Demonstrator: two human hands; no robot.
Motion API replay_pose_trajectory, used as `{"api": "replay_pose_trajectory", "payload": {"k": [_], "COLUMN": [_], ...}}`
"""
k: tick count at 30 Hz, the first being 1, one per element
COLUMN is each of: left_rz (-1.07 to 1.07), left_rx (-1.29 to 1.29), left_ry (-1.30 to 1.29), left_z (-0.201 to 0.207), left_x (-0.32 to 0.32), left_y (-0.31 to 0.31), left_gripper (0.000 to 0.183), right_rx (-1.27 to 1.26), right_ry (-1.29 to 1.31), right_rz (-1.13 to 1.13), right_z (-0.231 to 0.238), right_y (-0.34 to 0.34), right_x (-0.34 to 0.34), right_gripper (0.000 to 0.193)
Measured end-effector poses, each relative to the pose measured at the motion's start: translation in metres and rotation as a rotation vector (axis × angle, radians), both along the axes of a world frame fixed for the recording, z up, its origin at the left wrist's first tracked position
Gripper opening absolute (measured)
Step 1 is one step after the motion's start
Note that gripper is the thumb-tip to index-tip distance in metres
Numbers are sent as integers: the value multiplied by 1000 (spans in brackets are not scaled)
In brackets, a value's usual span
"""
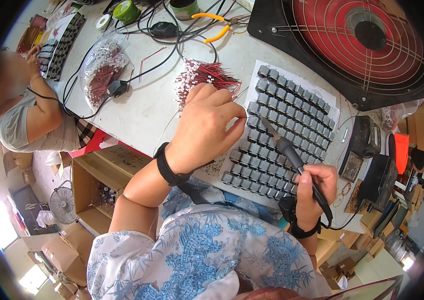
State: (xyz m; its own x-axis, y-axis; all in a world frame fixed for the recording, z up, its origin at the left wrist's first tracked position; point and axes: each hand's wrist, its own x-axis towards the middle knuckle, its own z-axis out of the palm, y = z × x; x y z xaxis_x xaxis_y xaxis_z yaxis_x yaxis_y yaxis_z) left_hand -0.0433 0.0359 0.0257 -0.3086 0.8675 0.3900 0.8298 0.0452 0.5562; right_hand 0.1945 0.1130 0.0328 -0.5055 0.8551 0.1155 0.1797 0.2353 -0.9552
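Observation:
My right hand grips a soldering iron by its dark handle, the tip pointing up and left over the rows. Near that tip, my left hand is closed in a pinch on a thin solder wire, whose end reaches the iron's tip. Below both lies a block of small grey square components with dark bases, set out in rows on a white sheet. Just beyond my left hand is a pile of red and black wires with white connectors.
A large fan with a red inside and wire guard fills the far right. Orange-handled pliers, black cables and a bag of wires lie at the back. A co-worker sits at the left. An open cardboard box stands beside the table.

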Motion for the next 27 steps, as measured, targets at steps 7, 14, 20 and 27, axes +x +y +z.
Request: {"api": "replay_pose_trajectory", "payload": {"k": [7,14,20,27], "left_rz": [51,55,51,-1], "left_rx": [0,-7,-26,9], "left_ry": [11,13,10,19], "left_z": [1,2,2,4], "left_x": [-4,-5,-4,-2], "left_y": [-3,-3,-4,2], "left_gripper": [7,7,7,8], "right_rx": [22,17,-2,6], "right_ry": [30,32,12,49], "right_rz": [-14,29,36,-11], "right_z": [-2,-3,-1,3], "right_y": [-1,-1,-2,1], "right_x": [1,-2,-4,7], "right_gripper": [18,18,18,16]}}
